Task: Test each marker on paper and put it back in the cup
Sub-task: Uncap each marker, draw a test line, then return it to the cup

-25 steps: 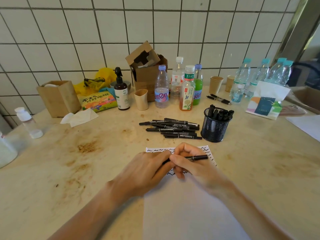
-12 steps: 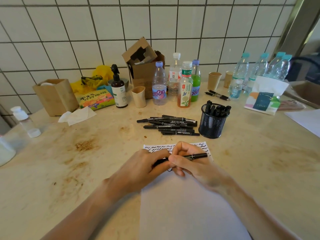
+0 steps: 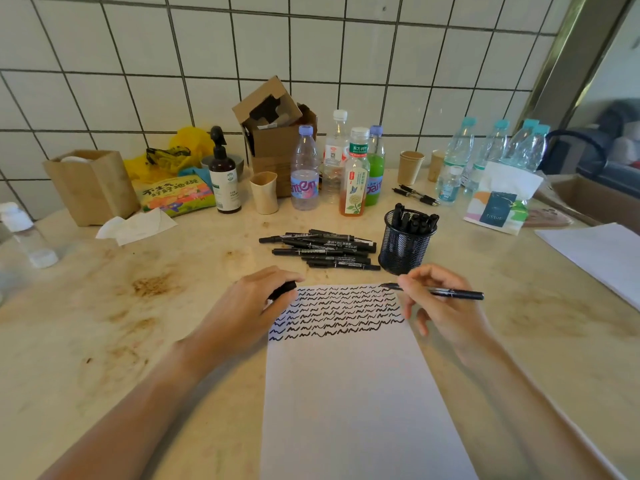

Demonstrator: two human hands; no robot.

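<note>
Beside the mesh cup (image 3: pixel 406 247), an uncapped black marker (image 3: pixel 437 291) is pinched in the right hand (image 3: pixel 441 308), its tip brought to the top right corner of the paper (image 3: pixel 349 382), just in front of the cup, apparently ready for a test stroke. The cap (image 3: pixel 282 290) is gripped in the left hand (image 3: pixel 254 306), probably kept for recapping. Loose markers (image 3: pixel 323 249) are piled left of the cup, seemingly awaiting testing.
</note>
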